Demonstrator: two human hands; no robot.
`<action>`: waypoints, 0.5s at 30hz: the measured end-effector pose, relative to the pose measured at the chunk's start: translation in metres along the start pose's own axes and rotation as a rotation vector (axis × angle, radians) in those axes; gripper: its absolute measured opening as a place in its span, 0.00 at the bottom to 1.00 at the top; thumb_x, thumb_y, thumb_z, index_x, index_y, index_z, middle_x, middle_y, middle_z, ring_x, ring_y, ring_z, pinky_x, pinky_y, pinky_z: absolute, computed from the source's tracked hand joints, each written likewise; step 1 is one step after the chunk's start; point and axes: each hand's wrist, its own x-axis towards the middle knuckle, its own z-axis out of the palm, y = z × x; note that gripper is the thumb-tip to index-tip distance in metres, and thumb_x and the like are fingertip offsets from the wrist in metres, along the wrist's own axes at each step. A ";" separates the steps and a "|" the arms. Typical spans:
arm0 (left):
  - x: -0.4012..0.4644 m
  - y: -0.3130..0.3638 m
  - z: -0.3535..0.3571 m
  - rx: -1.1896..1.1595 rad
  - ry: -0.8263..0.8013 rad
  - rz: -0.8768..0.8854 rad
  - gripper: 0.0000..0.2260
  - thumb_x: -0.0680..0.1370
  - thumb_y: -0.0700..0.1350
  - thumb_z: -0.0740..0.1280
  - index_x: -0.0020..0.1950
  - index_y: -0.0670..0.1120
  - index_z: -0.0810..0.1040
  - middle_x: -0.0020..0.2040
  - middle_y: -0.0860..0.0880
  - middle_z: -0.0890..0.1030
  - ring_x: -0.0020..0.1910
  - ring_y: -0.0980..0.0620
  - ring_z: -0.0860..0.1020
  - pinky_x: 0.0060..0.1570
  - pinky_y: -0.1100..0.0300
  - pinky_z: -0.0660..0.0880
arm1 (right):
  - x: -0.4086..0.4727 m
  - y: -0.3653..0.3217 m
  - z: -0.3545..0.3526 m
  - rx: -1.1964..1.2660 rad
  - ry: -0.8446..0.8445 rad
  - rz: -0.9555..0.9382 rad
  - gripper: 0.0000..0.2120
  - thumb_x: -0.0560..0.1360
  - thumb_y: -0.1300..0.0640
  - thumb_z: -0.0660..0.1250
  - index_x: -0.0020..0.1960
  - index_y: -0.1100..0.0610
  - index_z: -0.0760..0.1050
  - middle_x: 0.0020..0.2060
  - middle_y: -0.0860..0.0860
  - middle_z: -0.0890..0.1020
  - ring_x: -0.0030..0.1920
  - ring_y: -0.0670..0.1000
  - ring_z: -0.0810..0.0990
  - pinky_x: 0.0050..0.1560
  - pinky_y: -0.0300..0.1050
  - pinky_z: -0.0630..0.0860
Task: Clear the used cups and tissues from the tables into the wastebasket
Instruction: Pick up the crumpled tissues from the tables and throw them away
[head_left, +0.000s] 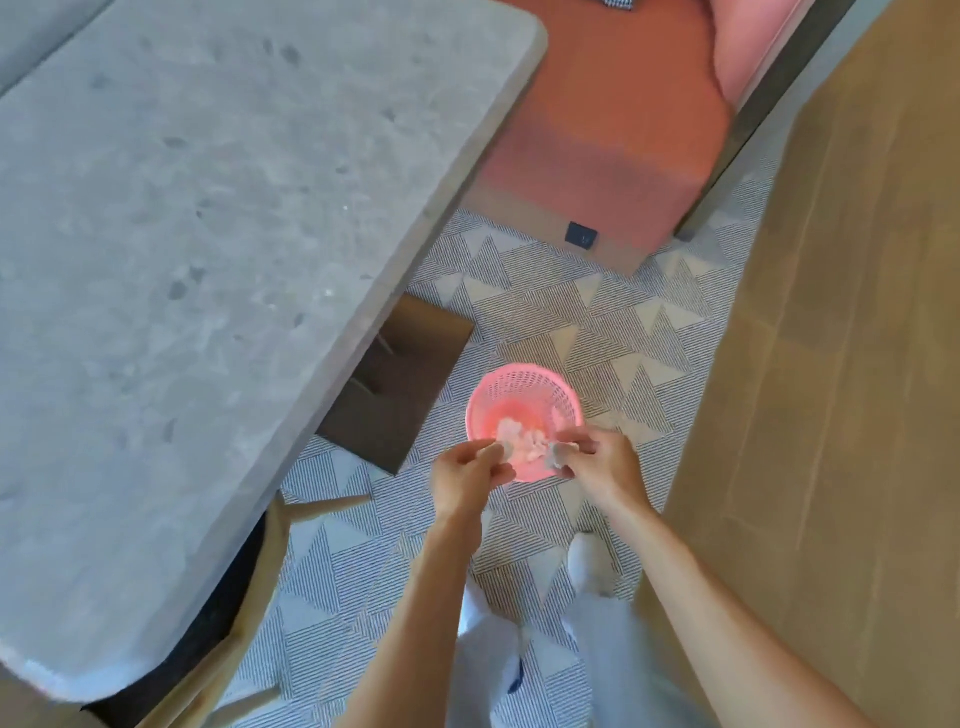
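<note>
The pink basket (523, 410) stands on the patterned rug (597, 332), and everything else is placed from it. Both hands hang just above its near rim. The left hand (470, 470) sits over the near-left edge, its fingers curled with the tips drawn together; a pale scrap shows at the fingertips, but the frame is too blurred to say whether it is pinched there or lies below in the basket. The right hand (597, 462) sits over the near-right edge, thumb and fingers closed in a pinch on a small crumpled tissue (557, 453) that hangs at the rim. Inside the basket, between the two hands, lies a heap of white crumpled tissues (519, 441). No cup can be made out in the basket. Left of the basket runs the grey stone-look table (208, 249), its long edge passing close by, with a dark brown base (400, 395) under that edge just beside the basket. Beyond the basket, well apart, is a red-orange bench seat (613, 130). Right of the basket lies a tan wood surface (831, 364). Nearer than the basket, a white shoe (587, 564) rests on the rug, and a wooden chair (249, 597) shows beneath the table's near corner.
</note>
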 end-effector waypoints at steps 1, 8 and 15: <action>0.018 -0.010 0.008 -0.004 0.011 -0.010 0.07 0.75 0.34 0.73 0.52 0.37 0.85 0.34 0.44 0.86 0.34 0.49 0.85 0.45 0.55 0.83 | 0.017 0.009 0.006 0.000 -0.006 0.005 0.07 0.74 0.64 0.74 0.50 0.55 0.84 0.47 0.56 0.87 0.46 0.56 0.87 0.52 0.56 0.84; 0.111 -0.060 0.061 -0.012 -0.003 -0.052 0.12 0.76 0.35 0.71 0.59 0.37 0.81 0.34 0.49 0.86 0.44 0.43 0.87 0.61 0.46 0.80 | 0.109 0.061 0.029 0.033 -0.035 0.015 0.14 0.77 0.64 0.71 0.63 0.63 0.81 0.47 0.53 0.86 0.38 0.52 0.86 0.48 0.45 0.83; 0.112 -0.055 0.073 0.036 0.034 -0.074 0.16 0.76 0.35 0.70 0.64 0.38 0.80 0.38 0.51 0.86 0.46 0.44 0.87 0.61 0.45 0.80 | 0.123 0.057 0.009 0.104 -0.045 0.055 0.17 0.76 0.64 0.71 0.65 0.61 0.80 0.56 0.57 0.85 0.41 0.54 0.88 0.50 0.46 0.84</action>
